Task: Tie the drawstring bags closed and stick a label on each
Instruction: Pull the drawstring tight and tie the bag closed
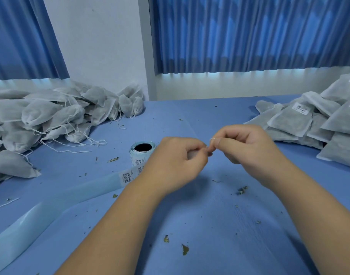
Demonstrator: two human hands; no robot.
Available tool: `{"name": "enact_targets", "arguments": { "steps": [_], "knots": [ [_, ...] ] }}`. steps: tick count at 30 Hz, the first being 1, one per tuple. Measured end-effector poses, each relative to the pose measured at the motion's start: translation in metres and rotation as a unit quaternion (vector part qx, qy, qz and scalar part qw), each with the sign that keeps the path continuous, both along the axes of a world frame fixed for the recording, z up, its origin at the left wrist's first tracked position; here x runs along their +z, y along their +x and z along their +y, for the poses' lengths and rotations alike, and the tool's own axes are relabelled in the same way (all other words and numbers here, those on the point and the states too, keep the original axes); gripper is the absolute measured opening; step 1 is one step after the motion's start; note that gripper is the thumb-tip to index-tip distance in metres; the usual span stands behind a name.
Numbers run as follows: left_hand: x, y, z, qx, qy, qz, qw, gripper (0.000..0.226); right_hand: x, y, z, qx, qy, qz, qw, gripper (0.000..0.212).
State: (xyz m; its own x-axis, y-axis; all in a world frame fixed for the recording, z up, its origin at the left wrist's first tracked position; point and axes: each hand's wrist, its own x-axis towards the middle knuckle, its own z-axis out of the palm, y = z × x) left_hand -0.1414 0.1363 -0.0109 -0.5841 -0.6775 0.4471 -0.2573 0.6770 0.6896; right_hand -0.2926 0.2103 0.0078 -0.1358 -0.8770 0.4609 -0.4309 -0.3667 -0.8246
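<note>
L hand point(176, 161), R hand point(247, 147) pinch 1 white bit point(212, 138); 1 label roll point(142, 154), 2 bag piles point(51, 116).

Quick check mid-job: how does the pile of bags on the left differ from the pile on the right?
The left pile is puffy and jumbled; the right pile lies flatter and stacked. Loose white strings trail from the left pile; none plainly trail from the right pile. Barcode labels sit on several right pile bags; none shows on the left pile. Both are pale grey fabric bags on the blue table.
</note>
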Motion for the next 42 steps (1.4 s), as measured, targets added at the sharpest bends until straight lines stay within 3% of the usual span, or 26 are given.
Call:
{"name": "enact_targets", "arguments": {
  "steps": [6,10,14,18,21,25,29,42],
  "knots": [
    [0.016,0.003,0.003,-0.069,0.172,0.079,0.979,0.023,-0.003,-0.003,-0.007,-0.080,0.014,-0.015,0.997,0.020],
    [0.022,0.009,-0.004,-0.133,0.318,0.129,0.930,0.024,-0.010,0.001,-0.010,-0.071,0.071,0.006,0.995,0.023],
    [0.020,0.011,-0.012,-0.143,0.433,0.104,0.884,0.030,-0.016,-0.002,-0.014,-0.099,0.128,0.085,0.983,0.021],
    [0.018,0.010,-0.016,-0.109,0.487,0.102,0.861,0.028,-0.019,-0.011,-0.016,-0.161,0.160,0.210,0.951,0.007],
    [0.016,0.009,-0.019,-0.093,0.508,0.105,0.850,0.027,-0.015,-0.014,-0.016,-0.186,0.107,0.172,0.961,0.008],
    [0.013,0.008,-0.020,-0.093,0.509,0.098,0.850,0.025,-0.003,-0.002,-0.008,-0.055,0.084,0.003,0.995,0.013],
    [0.011,0.007,-0.019,-0.119,0.504,0.085,0.851,0.027,-0.006,0.008,-0.007,-0.027,0.123,0.022,0.992,0.014],
    [0.009,0.006,-0.016,-0.147,0.472,0.058,0.867,0.025,-0.005,0.007,-0.007,-0.044,0.104,0.008,0.994,0.009]
  ]
}}
